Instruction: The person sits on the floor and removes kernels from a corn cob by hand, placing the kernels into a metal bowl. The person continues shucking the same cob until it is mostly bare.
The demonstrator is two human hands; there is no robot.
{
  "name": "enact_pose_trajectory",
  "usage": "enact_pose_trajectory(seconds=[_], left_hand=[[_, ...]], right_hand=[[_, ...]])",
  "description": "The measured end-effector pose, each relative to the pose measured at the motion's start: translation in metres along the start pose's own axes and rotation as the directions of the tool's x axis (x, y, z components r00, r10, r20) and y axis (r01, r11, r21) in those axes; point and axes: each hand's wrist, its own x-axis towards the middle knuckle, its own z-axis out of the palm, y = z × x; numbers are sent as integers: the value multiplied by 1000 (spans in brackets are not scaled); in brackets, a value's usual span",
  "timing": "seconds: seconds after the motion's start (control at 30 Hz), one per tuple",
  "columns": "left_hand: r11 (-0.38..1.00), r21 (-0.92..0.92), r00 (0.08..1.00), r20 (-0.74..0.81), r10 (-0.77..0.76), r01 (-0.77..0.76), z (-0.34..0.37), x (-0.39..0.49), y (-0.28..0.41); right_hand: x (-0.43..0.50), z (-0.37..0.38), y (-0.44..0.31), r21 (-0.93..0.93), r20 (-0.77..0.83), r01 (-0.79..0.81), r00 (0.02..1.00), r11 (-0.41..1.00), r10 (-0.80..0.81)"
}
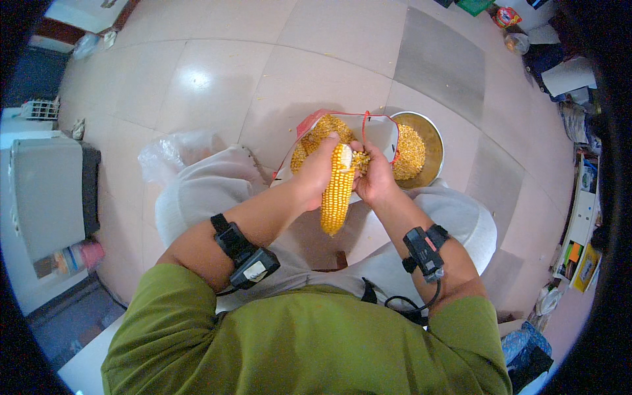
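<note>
My left hand (pixel 318 170) grips a dried yellow corn cob (pixel 337 197), which hangs tip down towards me. Near its upper end a patch is bare of kernels and shows white. My right hand (pixel 375 173) is at that upper end with loose kernels (pixel 361 160) in its curled fingers. Just beyond both hands, an open bag with a red rim and red cord handle (pixel 308 123) has corn (pixel 328 127) inside. Right of it, touching or very close, stands a metal bowl (pixel 434 148) partly filled with loose kernels (pixel 410 153).
A clear plastic bag (pixel 165 155) lies on the tiled floor (pixel 222 89) left of the bag, by my left knee. Scattered kernels dot the floor. A grey-white box-shaped object (pixel 47 192) stands at the far left, and shelves with assorted items (pixel 580 222) line the right.
</note>
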Motion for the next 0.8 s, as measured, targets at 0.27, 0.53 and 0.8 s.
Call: enact_pose_trajectory(seconds=[0.27,0.53,0.8], left_hand=[[998,53,998,-41,-42,44,-13,8,-2],[999,38,997,-71,-8,11,-16,12,-4],[998,49,991,-127,-35,42,-10,7,-2]], right_hand=[[5,-31,-41,203,-81,240,970,949,-228],[5,-64,-97,179,-425,550,791,816,-440],[-5,-35,-75,-487,-397,423,671,764,-626]])
